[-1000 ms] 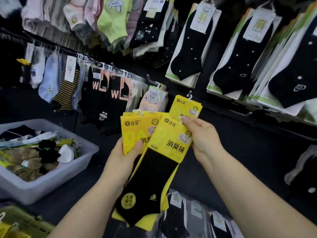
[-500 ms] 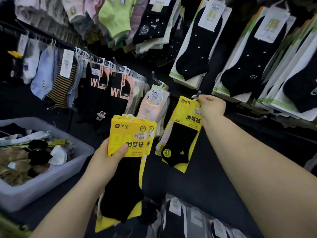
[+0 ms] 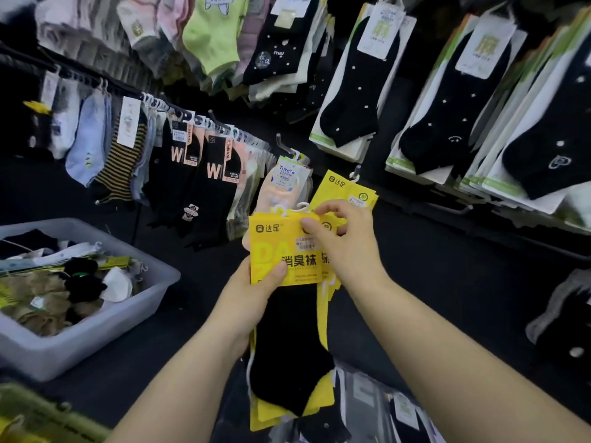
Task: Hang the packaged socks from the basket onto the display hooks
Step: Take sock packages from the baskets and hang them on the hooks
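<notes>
My left hand grips a small stack of yellow-carded black sock packs by the lower left of the top card, thumb on its front. My right hand pinches the upper right corner of that stack near the white plastic hangers. Just behind, one yellow sock pack hangs from a display hook. The grey basket at the left holds more packaged socks, beige, black and white.
Rows of hung socks fill the dark display wall: black "W" packs, a peach Tuyaya pack, and green-carded black socks at upper right. More bagged socks lie below my arms. A yellow crate corner shows at the bottom left.
My right hand let go of the pack it had hung on the hook and came back down to the top corner of the stack in my left hand, which rose slightly.
</notes>
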A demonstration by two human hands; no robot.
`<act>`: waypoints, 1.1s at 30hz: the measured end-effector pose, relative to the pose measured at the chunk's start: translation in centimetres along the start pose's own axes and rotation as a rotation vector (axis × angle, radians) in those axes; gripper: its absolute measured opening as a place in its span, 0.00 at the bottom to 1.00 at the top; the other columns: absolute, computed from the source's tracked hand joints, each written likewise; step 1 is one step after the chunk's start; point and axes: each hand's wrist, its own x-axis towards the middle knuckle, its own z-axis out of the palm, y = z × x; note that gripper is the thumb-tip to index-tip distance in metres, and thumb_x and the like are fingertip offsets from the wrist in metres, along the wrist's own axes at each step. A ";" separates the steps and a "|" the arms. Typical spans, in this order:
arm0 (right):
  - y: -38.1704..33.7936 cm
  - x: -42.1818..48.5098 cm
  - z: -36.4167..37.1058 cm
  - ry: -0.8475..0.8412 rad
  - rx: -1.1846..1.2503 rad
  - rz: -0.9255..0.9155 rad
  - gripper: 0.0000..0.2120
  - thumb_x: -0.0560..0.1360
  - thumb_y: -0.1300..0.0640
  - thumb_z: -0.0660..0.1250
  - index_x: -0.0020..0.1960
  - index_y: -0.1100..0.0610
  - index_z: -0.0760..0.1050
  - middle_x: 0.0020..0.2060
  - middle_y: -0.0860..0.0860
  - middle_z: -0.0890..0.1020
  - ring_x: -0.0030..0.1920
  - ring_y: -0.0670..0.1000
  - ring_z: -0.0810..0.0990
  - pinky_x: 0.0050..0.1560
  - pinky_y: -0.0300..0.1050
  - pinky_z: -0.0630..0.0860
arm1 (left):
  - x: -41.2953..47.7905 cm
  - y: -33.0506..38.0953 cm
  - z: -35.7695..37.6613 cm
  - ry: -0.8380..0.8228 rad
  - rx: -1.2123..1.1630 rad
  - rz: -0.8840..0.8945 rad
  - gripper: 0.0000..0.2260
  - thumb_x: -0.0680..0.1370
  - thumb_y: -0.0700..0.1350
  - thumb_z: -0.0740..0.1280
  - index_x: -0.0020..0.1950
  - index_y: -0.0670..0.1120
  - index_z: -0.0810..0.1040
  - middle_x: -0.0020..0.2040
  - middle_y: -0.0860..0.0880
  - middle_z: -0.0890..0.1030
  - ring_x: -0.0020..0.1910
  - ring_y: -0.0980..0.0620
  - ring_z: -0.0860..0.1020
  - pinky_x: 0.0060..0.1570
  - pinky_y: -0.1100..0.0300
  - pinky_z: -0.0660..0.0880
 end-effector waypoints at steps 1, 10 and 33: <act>-0.2 0.2 -0.3 0.009 0.035 0.005 0.08 0.70 0.49 0.73 0.43 0.41 0.74 0.49 0.40 0.66 0.54 0.46 0.69 0.56 0.42 0.70 | -0.1 0.1 0.3 -0.015 -0.004 0.009 0.14 0.74 0.52 0.69 0.59 0.54 0.77 0.54 0.51 0.84 0.55 0.49 0.81 0.61 0.45 0.74; 0.5 -0.7 -1.2 0.010 0.269 0.130 0.19 0.63 0.56 0.80 0.48 0.47 0.74 0.47 0.46 0.78 0.33 0.43 0.82 0.34 0.38 0.79 | -0.8 0.1 1.6 0.060 -0.049 0.026 0.16 0.70 0.48 0.74 0.56 0.53 0.77 0.50 0.50 0.85 0.50 0.49 0.83 0.56 0.46 0.77; 2.7 5.5 -5.1 0.203 0.401 0.260 0.05 0.77 0.55 0.66 0.46 0.48 0.81 0.48 0.50 0.84 0.50 0.52 0.83 0.53 0.54 0.80 | 1.8 -0.7 -0.3 0.299 0.043 0.019 0.05 0.78 0.46 0.67 0.54 0.51 0.78 0.50 0.49 0.84 0.52 0.47 0.82 0.56 0.45 0.77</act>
